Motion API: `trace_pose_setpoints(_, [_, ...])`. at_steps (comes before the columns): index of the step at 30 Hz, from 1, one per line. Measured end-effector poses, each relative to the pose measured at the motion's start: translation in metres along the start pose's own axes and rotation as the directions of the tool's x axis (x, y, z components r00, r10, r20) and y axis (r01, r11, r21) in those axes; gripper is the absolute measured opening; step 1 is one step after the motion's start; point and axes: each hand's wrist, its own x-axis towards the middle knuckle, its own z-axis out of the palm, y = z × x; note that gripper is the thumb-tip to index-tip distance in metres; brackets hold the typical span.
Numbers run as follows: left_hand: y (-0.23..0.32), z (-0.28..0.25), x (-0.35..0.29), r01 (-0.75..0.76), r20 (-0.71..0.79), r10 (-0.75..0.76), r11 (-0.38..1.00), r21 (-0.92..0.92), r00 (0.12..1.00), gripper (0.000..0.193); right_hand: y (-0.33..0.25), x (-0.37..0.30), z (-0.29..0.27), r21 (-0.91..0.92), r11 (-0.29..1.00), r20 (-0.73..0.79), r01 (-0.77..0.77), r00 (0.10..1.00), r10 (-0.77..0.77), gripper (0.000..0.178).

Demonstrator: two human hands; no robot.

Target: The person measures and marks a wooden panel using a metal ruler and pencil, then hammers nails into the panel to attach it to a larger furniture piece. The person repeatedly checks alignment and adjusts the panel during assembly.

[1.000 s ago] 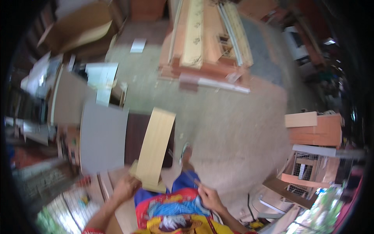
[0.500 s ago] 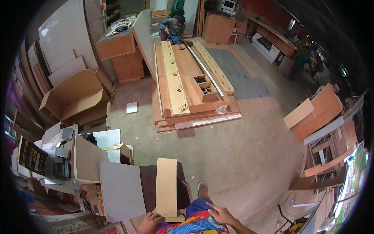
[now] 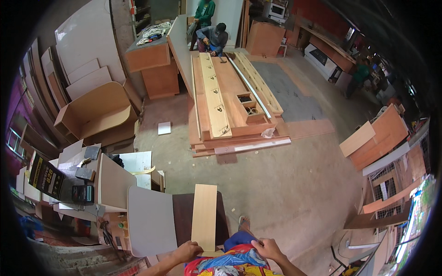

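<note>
A long, narrow light-wood panel (image 3: 204, 214) lies lengthwise in front of me over a dark brown board (image 3: 223, 221). My left hand (image 3: 188, 251) is at its near left corner, fingers curled on the edge. To the right of the panel, above my lap, my right hand (image 3: 268, 250) is closed, the thumb pointing forward. The thin rod-like tool it held a moment ago hardly shows now; its kind cannot be made out. A grey rounded board (image 3: 151, 221) adjoins the dark board on the left.
Ahead, a long wooden assembly (image 3: 239, 129) lies on the floor, with a divided box (image 3: 249, 109) on top. A crouching person (image 3: 212, 37) works at its far end; another in green (image 3: 205, 13) stands behind. Cluttered cabinet at left (image 3: 113, 181); leaning panels at right (image 3: 380, 135).
My left hand has moved up against the panel's near left corner. The thin tool no longer stretches across toward the dark board. The view has shifted slightly left.
</note>
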Motion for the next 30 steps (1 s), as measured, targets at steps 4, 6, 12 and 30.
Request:
trace_pose_setpoints(4, [-0.001,-0.025,0.018,0.051,0.173,-0.030,0.991,-0.120,0.984,0.018,0.012,-0.012,0.001,-0.038,0.998,0.064,-0.059,0.996,0.061,0.063])
trace_pose_setpoints(6, [-0.003,-0.028,0.016,0.081,0.242,-0.037,0.981,-0.176,0.970,0.019,0.007,-0.021,0.002,-0.056,0.994,0.084,-0.092,0.992,0.096,0.067])
trace_pose_setpoints(12, [-0.029,-0.025,0.030,-0.097,0.261,0.163,0.964,-0.248,0.952,0.021,0.023,-0.033,0.006,-0.065,0.996,0.031,-0.069,0.997,0.071,0.064])
trace_pose_setpoints(30, [-0.009,-0.043,0.016,0.017,0.305,-0.039,0.997,0.072,0.951,0.014,0.019,-0.041,-0.046,-0.134,0.991,0.305,-0.032,0.949,0.072,0.063])
